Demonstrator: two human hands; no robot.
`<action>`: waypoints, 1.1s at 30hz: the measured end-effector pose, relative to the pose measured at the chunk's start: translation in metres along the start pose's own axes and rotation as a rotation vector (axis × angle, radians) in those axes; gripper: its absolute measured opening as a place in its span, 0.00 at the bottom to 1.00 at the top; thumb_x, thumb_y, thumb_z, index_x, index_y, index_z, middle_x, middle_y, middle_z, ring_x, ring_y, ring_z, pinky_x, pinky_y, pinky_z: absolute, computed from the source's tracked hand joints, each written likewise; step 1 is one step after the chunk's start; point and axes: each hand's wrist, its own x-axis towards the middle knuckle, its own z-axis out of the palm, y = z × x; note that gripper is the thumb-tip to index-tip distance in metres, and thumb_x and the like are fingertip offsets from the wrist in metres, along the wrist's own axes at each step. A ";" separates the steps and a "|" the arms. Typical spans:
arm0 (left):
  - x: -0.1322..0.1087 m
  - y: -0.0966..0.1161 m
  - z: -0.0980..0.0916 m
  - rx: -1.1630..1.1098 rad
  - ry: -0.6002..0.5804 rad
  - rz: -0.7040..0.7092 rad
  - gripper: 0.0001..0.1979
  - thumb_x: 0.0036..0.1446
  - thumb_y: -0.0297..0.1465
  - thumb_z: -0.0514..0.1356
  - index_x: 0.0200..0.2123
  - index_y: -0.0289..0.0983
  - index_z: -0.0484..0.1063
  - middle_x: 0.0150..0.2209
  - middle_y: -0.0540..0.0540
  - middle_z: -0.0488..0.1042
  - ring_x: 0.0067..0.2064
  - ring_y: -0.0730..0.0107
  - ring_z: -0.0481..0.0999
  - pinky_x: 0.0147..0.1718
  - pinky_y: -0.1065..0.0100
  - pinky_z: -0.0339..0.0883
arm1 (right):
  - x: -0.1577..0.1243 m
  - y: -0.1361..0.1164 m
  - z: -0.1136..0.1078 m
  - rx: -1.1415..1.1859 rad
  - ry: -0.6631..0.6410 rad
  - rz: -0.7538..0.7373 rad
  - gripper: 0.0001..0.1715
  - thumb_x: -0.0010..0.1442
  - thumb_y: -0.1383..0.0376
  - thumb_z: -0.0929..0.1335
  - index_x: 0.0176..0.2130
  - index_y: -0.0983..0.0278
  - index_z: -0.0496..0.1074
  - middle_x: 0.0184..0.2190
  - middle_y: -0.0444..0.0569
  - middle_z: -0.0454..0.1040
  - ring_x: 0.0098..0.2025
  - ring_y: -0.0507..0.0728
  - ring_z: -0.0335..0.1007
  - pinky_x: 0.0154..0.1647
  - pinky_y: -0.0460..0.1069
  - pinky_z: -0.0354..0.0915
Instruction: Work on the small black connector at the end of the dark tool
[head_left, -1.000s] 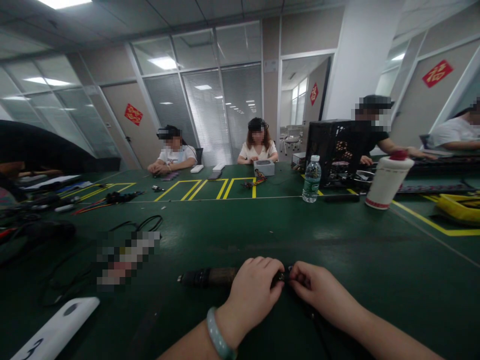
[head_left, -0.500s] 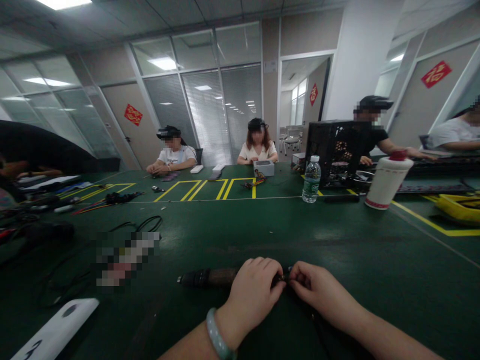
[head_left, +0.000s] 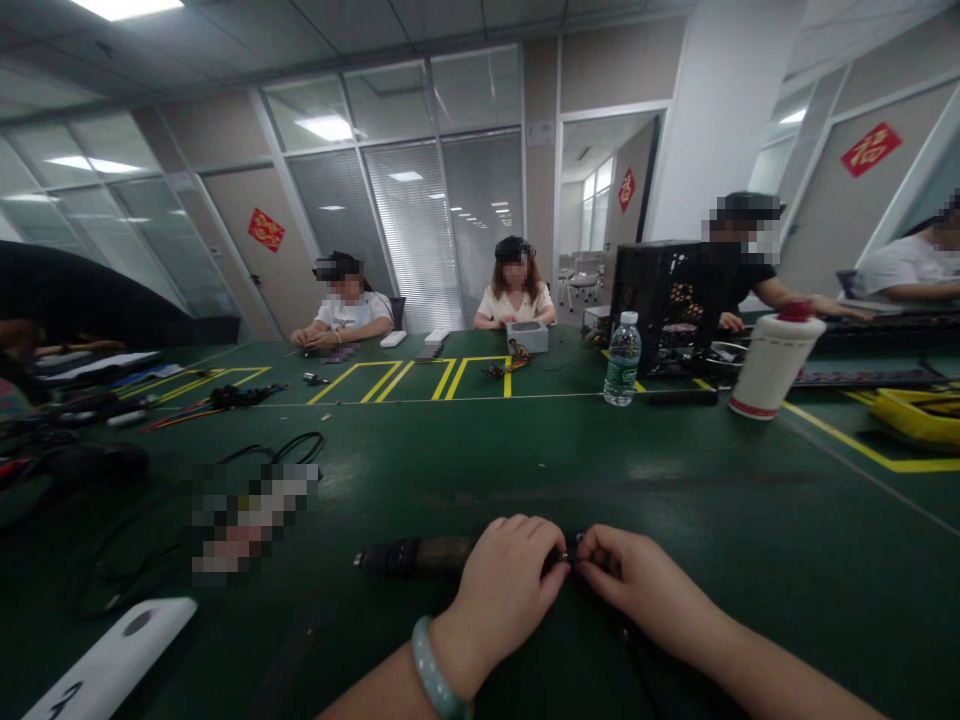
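A dark cylindrical tool (head_left: 427, 556) with a metal tip at its left end lies on the green table. My left hand (head_left: 510, 580), with a pale green bangle (head_left: 435, 668) at the wrist, rests over its right end, thumb and fingers pinched on a small part too small to make out. Close beside it on the right, my right hand (head_left: 630, 575) is closed, its fingertips together near the same spot; what they hold is hidden. Below the hands a dark cable (head_left: 634, 650) runs toward the near edge.
A white device (head_left: 120, 655) lies at the near left, with a black cable (head_left: 300, 447) beyond it. Farther back stand a water bottle (head_left: 622, 360), a white bottle (head_left: 776, 362) and a black case (head_left: 660, 310). Several people sit around the table (head_left: 450, 440).
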 end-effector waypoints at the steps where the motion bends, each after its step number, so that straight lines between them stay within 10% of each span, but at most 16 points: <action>1: 0.000 0.000 0.000 0.000 0.002 0.010 0.05 0.60 0.28 0.61 0.38 0.41 0.68 0.38 0.52 0.72 0.41 0.65 0.70 0.41 0.63 0.59 | 0.000 0.001 0.000 -0.001 0.002 0.000 0.04 0.63 0.67 0.66 0.35 0.62 0.71 0.28 0.42 0.74 0.30 0.52 0.70 0.29 0.43 0.60; 33: -0.001 0.000 0.000 -0.025 0.023 0.007 0.05 0.61 0.29 0.60 0.40 0.42 0.68 0.39 0.52 0.72 0.42 0.64 0.69 0.42 0.63 0.59 | 0.001 0.004 0.002 -0.010 0.006 -0.006 0.05 0.63 0.67 0.65 0.35 0.62 0.71 0.28 0.41 0.74 0.29 0.52 0.70 0.29 0.43 0.60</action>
